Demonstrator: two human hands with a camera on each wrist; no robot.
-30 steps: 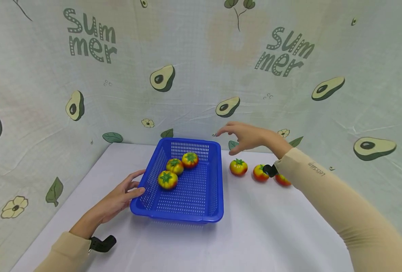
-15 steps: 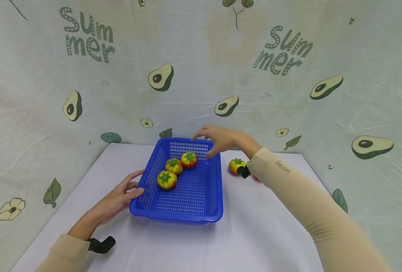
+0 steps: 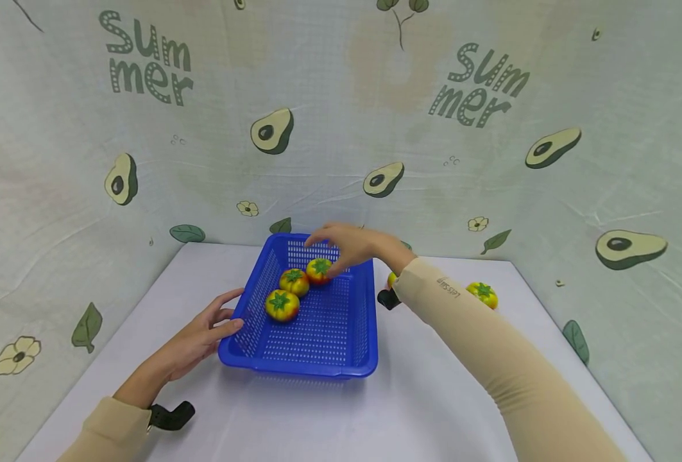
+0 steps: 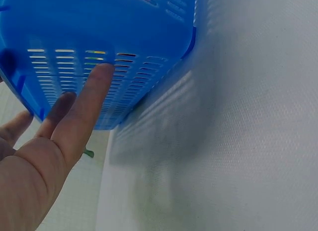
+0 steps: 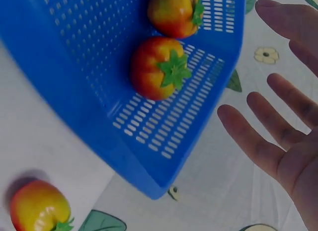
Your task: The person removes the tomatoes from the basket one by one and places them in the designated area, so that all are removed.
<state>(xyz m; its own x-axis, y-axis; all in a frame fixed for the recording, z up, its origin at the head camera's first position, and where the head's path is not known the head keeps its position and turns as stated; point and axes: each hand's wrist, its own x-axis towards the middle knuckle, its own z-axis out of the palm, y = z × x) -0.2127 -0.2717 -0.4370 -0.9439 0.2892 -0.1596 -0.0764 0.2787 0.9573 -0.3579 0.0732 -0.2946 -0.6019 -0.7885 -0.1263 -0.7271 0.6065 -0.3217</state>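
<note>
A blue perforated basket [image 3: 317, 370] holds three yellow-red tomatoes with green leafy tops: a front one [image 3: 281, 306], a middle one [image 3: 294, 282] and a back one [image 3: 319, 272]. My left hand [image 3: 199, 337] grips the basket's left side, thumb over the rim. In the left wrist view, its fingers [image 4: 79, 112] lie against the slotted outer wall. My right hand [image 3: 349, 247] hovers over the basket's back right part, fingers spread and holding nothing. From the head it overlaps the back tomato's edge, while the right wrist view shows a gap between fingertips and tomato [image 5: 158, 68].
On the white table [image 3: 433, 385], right of the basket, lie a tomato [image 3: 391, 280] mostly behind the right wrist and another [image 3: 482, 295] beyond the sleeve [image 3: 462, 321]. A printed cloth [image 3: 329, 128] hangs around the back and sides.
My right hand has travelled left from above the tomatoes on the table to over the basket, sinking a little. The left hand and basket stay in place.
</note>
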